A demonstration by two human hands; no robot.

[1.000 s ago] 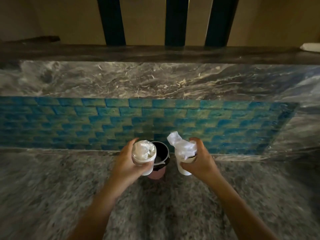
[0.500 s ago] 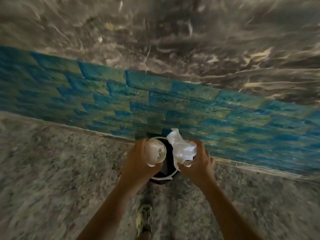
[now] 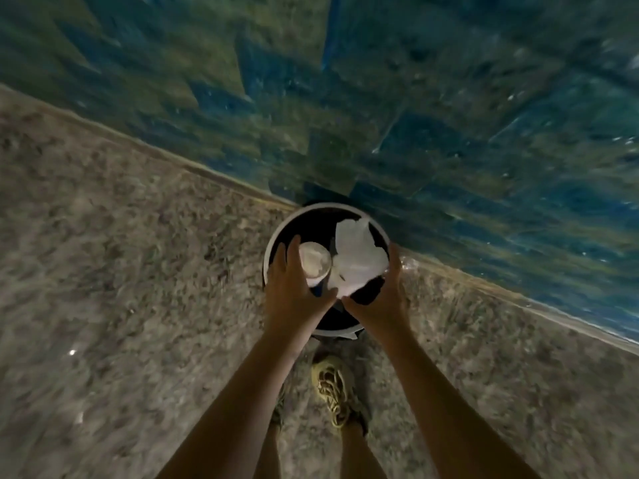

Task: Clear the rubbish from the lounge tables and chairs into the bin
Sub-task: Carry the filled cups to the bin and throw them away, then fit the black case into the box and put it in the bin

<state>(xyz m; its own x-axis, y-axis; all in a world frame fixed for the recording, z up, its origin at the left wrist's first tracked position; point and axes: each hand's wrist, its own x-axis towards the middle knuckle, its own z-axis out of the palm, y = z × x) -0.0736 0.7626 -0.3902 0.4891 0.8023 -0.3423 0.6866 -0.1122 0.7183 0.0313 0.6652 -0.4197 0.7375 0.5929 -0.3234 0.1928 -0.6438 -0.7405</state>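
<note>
You're right over the round white-rimmed black bin (image 3: 283,223). Your left hand (image 3: 294,283) grips the tissue-stuffed white paper cup (image 3: 314,264), while your right hand (image 3: 380,293) clutches the crumpled white paper wad (image 3: 358,262) beside it, both above the opening.

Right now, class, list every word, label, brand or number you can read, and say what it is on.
None can be read: the cup, crumpled tissue, bin, shoe and tiled wall show no legible text, and the picture is motion-blurred.
</note>
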